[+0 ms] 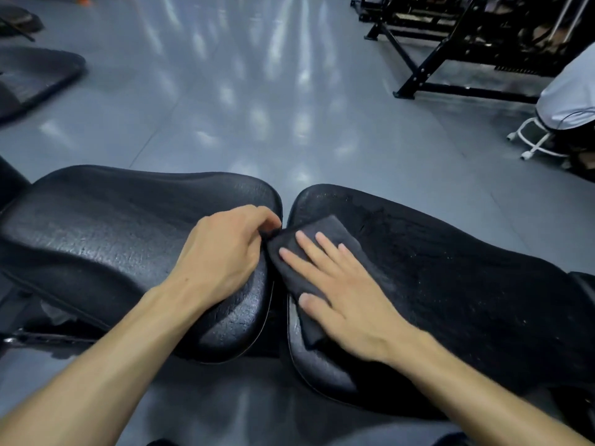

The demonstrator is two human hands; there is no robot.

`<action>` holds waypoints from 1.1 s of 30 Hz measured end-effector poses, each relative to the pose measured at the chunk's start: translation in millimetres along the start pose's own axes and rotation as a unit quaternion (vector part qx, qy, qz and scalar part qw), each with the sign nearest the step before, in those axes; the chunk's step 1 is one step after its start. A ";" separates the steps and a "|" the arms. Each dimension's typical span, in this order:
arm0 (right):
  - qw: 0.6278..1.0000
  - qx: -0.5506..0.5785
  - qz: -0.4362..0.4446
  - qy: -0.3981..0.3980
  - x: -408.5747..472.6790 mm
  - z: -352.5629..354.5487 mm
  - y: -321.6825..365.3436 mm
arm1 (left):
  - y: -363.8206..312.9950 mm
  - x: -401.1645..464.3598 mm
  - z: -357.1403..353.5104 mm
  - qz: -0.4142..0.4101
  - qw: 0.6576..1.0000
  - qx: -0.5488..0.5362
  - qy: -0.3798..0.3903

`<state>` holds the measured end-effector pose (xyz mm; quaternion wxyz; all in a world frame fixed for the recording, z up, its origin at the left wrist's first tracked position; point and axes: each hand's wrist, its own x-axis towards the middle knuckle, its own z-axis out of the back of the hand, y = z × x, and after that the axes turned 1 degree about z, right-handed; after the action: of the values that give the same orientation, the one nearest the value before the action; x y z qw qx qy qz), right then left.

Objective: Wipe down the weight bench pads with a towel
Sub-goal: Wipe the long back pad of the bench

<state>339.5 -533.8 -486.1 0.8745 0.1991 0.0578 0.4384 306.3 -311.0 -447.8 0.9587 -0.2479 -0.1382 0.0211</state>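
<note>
The gym floor (225,91) is grey and glossy, throwing back the ceiling lights, with a black steel rack (428,59) off to the right and a white stool (534,140) near it. Two worn black bench pads sit end to end; the left pad (112,239) is cracked and shiny, the right pad (450,268) duller. A folded dark towel (322,233) lies on the right pad's near end by the gap. The right hand (347,294) presses it flat, fingers straight and spread, likely to scrub. The left hand (225,252) pinches the towel's corner, probably to keep it from bunching.
</note>
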 end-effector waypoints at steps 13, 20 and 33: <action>0.999 -0.009 -0.027 -0.032 73.8 6.3 -50.9 | -6.0 13.3 -8.3 0.009 0.998 0.055 0.003; 0.951 -0.027 -0.300 -0.071 121.2 40.4 -158.5 | -7.6 6.2 -5.6 0.004 0.996 0.087 0.009; 0.961 0.044 -0.272 -0.030 44.5 48.7 -165.5 | -31.9 19.7 -29.3 -0.014 0.989 0.131 0.059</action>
<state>503.1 -601.9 -504.4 0.9524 0.2274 0.1032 0.1748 332.4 -350.7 -452.1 0.9896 -0.1186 -0.0805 0.0111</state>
